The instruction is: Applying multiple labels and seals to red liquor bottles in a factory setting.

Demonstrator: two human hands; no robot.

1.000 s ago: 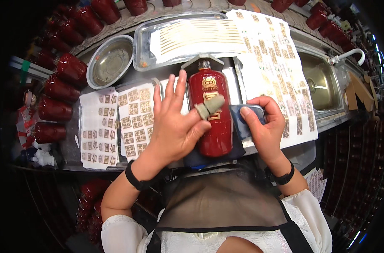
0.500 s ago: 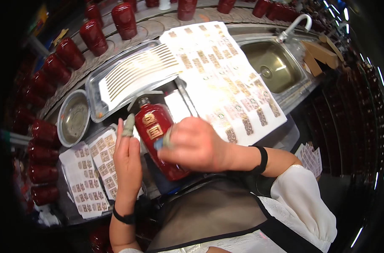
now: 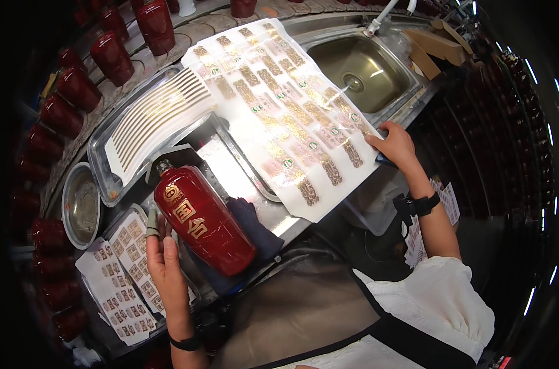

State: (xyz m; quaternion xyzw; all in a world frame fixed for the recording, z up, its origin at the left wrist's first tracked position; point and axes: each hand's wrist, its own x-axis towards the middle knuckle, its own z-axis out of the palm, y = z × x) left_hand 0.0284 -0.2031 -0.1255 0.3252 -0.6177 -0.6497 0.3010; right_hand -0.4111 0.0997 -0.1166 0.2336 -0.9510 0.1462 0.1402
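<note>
A dark red bottle (image 3: pixel 221 230) with a gold emblem and gold characters lies tilted in front of me, partly over a dark blue cloth (image 3: pixel 255 224). My left hand (image 3: pixel 167 270) is beside its left side, fingers stretched out, with a pale finger cover on one fingertip. At the right edge of the large white sticker sheet (image 3: pixel 304 209) is my right hand (image 3: pixel 397 146). Its thumb and forefinger are apart there; the other fingers are largely hidden. Something dark blue shows just under this hand, and I cannot make out whether it is held.
A metal tray (image 3: pixel 101 178) bears a sheet of gold strips (image 3: pixel 121 147). Left of it are a metal bowl (image 3: pixel 81 212) and smaller sticker sheets (image 3: pixel 110 289). A sink (image 3: pixel 387 67) with a white tap (image 3: pixel 377 23) lies far right. Red bottles (image 3: pixel 111 58) line the back and left.
My right hand has left the bottle and moved right to the sheet's edge, uncovering the gold characters. My left hand stays beside the bottle. The whole view has shifted.
</note>
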